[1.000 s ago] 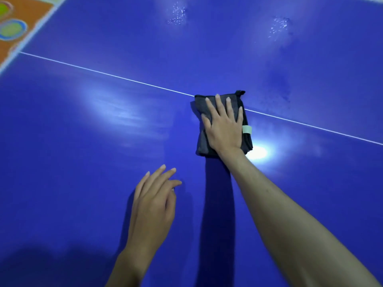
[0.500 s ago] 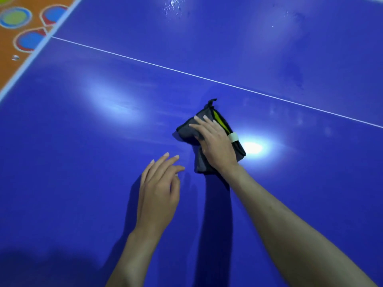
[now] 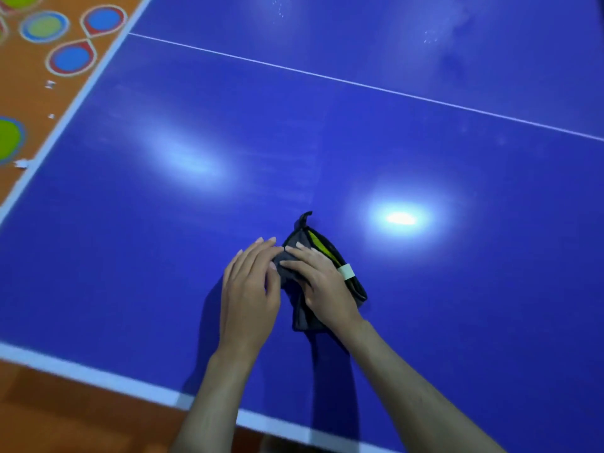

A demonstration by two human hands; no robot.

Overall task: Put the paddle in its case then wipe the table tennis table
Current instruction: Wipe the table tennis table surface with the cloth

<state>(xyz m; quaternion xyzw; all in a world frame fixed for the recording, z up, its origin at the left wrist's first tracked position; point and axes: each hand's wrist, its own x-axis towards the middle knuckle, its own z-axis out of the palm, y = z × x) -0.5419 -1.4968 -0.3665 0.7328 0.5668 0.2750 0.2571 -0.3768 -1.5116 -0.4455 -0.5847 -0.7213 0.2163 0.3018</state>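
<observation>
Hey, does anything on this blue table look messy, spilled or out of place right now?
Yes. Wet-looking droplets glisten on the far side of the blue table tennis table, beyond the white line, around and. The folded dark grey cloth lies bunched under both hands.

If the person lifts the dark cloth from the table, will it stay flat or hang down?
The dark cloth probably hangs limp: it already lies creased and bunched under the right hand. It likely slides easily, since the table looks glossy.
</observation>
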